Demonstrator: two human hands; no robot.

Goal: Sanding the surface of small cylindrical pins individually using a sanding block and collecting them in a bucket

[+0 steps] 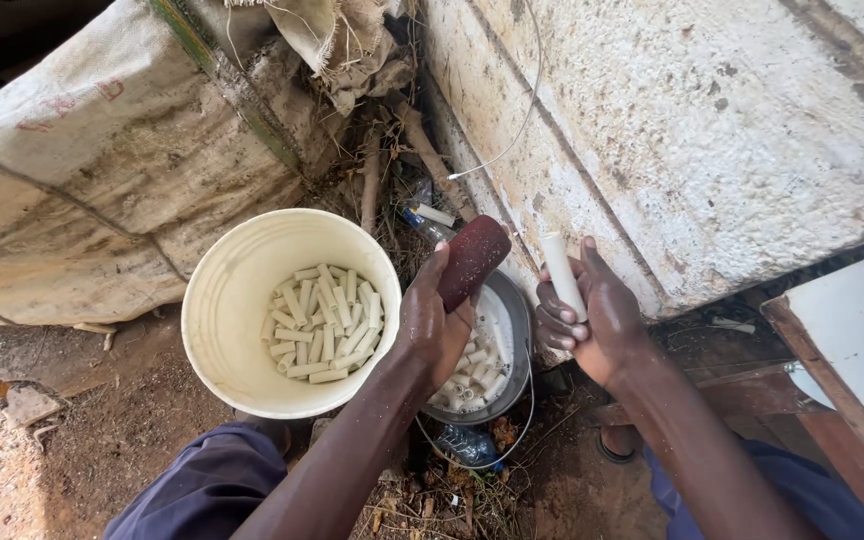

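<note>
a short white tube (562, 275) stands nearly upright in the right hand (592, 320), whose grip is closed around its lower half, fingers wrapped on the near side and thumb behind; the top end pokes free above the knuckles, close to the rough whitewashed wall (712, 130). just to its left, the left hand (434, 325) has its grip closed on the lower end of a dark red, grainy cylindrical block (472, 258), which tilts up and to the right, its rounded tip near the tube but apart from it. below both hands sits a grey metal bowl (519, 330) on the ground, holding more short white tubes (472, 375) in what looks like cloudy liquid; the left hand hangs partly over it. touching the bowl's left side is a cream plastic bucket (222, 320) with a heap of the same cut tubes (324, 320) lying in its bottom. a worn sack (102, 170) slumps behind the bucket, dry sticks and litter lie against the wall, and a crushed plastic bottle (467, 445) rests on the dirt by the person's knees. a white board with a wooden edge (852, 340) shows at far right.
</note>
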